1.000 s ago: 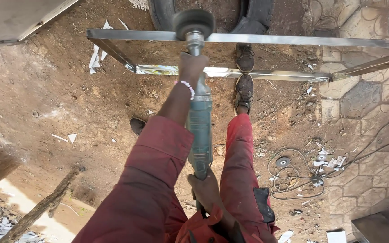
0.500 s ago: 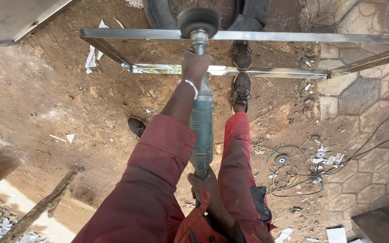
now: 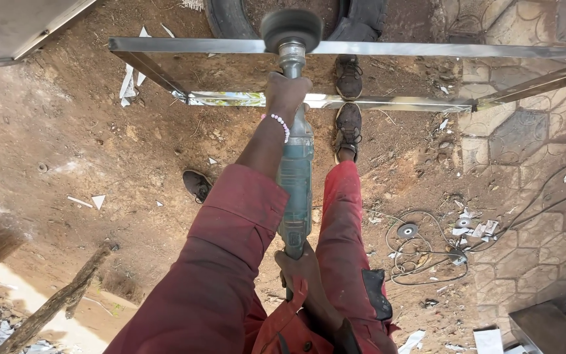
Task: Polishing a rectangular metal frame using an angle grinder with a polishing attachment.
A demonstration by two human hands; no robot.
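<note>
Head view: you work a green angle grinder (image 3: 295, 177) on a steel frame (image 3: 427, 50).

Since a second ago the grinder's dark wheel (image 3: 291, 29) has held at the frame's far rail, so the pass stays on one spot. Your left hand (image 3: 287, 95) has its fingers closed round the grinder's neck; your right hand (image 3: 301, 265) grips the rear handle. Your shoes (image 3: 348, 98) stand under the near rail (image 3: 388, 103); a tyre (image 3: 230, 16) lies beyond, and cables (image 3: 427, 252) coil on the ground to your right.
</note>
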